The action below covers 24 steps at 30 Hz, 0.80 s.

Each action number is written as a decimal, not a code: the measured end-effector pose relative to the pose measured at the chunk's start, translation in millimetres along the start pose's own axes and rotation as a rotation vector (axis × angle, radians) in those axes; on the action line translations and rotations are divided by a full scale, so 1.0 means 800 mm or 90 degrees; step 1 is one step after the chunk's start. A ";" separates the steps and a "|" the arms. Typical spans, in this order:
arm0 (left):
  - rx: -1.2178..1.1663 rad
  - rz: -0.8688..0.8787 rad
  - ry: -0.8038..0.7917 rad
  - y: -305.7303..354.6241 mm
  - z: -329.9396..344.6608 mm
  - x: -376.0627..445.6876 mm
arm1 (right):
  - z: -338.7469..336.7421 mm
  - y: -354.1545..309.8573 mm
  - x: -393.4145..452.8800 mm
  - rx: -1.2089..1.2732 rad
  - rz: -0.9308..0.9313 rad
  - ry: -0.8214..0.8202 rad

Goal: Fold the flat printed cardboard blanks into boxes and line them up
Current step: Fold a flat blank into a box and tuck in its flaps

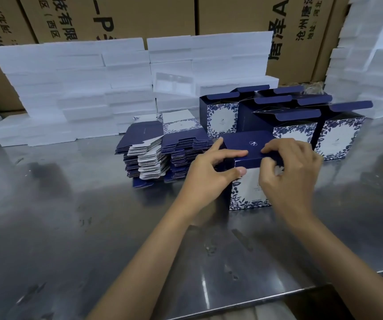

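Note:
A navy box with a white and blue floral front (247, 179) stands on the steel table (93, 227), its top panel folded flat. My left hand (211, 172) grips its upper left corner, index finger along the top edge, thumb on the front. My right hand (289, 172) curls over the top right front edge and pinches it. To the left lies a pile of flat printed blanks (153, 153). Behind stand several folded boxes (338, 132) in rows with their top flaps up.
White foam slabs (82, 88) are stacked along the back of the table and at the right (375, 54). Brown shipping cartons (232, 15) form the wall behind. The table's front edge (301, 289) runs across the lower right.

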State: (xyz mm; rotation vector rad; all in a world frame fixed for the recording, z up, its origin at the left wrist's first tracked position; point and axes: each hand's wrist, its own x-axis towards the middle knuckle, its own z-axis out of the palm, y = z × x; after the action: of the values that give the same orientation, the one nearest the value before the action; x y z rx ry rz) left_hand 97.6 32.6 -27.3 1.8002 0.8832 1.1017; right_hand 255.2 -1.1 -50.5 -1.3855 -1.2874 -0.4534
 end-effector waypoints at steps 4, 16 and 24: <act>-0.006 -0.011 0.000 0.001 0.009 0.007 | 0.005 0.013 -0.003 -0.007 -0.007 0.019; 0.203 0.054 0.063 -0.004 0.020 0.052 | 0.038 0.038 0.023 -0.041 -0.027 -0.033; 0.274 0.127 0.091 -0.019 0.024 0.080 | 0.047 0.052 0.022 -0.074 -0.043 -0.077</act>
State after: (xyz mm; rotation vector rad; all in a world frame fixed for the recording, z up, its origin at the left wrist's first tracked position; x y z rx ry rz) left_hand 137.1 88.9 -24.3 2.2210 1.1090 1.2483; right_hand 281.9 49.3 -65.3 -1.4888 -1.4289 -0.5031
